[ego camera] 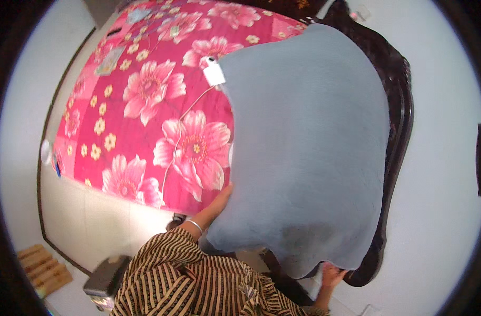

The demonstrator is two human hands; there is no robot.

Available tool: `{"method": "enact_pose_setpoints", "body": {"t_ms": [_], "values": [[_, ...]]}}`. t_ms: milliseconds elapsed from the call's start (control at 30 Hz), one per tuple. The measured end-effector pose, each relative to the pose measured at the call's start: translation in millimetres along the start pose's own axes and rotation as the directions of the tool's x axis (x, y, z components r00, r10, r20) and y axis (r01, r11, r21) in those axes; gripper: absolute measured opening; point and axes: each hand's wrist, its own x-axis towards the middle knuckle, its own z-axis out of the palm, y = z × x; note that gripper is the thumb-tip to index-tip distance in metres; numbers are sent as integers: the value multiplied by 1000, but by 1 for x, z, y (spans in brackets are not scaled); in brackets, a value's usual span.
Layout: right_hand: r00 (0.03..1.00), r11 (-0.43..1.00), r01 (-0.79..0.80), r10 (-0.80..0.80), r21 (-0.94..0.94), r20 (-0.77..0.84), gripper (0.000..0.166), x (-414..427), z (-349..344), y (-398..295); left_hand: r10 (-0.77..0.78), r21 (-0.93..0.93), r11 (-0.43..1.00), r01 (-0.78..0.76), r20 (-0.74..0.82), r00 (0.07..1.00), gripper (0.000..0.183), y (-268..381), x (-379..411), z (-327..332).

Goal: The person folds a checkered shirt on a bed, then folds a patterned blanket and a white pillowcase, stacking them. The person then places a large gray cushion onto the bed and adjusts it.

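Observation:
A large grey-blue cloth [307, 138] covers the headboard end of the bed, its lower edge hanging in folds. My left hand [227, 194], with a bangle on its wrist, touches the cloth's left edge; its fingers are hidden under or behind the cloth. At the lower right, my right hand [332, 273] is at the cloth's bottom edge near the corner, its fingers partly hidden by the fabric. A pink floral bedsheet [145, 114] spreads to the left of the cloth.
A white device [214, 74] with a cable lies on the bedsheet by the cloth. The dark carved headboard [402, 102] runs along the right. A dark bin-like container [107, 276] and a slatted wooden object [46, 268] stand on the floor at the lower left.

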Motion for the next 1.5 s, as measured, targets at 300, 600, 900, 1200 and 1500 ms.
{"method": "enact_pose_setpoints", "body": {"t_ms": [300,600,900,1200,1500], "values": [[661,964,-259,138,-52,-737,70,21,110,104,6,-266,964,19,95,995,44,-26,7,-15],[728,895,-371,115,-247,-676,49,9,143,105,78,-151,987,-49,188,979,39,-37,19,-53],[710,965,-244,110,-96,-695,41,-21,136,115,38,69,997,-40,26,999,39,-25,6,-43],[574,914,-216,-166,-344,-802,83,20,60,45,439,538,766,-350,-41,898,61,33,11,-33],[680,788,-75,-407,-611,-609,69,31,4,-60,611,628,560,-541,128,781,60,73,-67,61]]}}
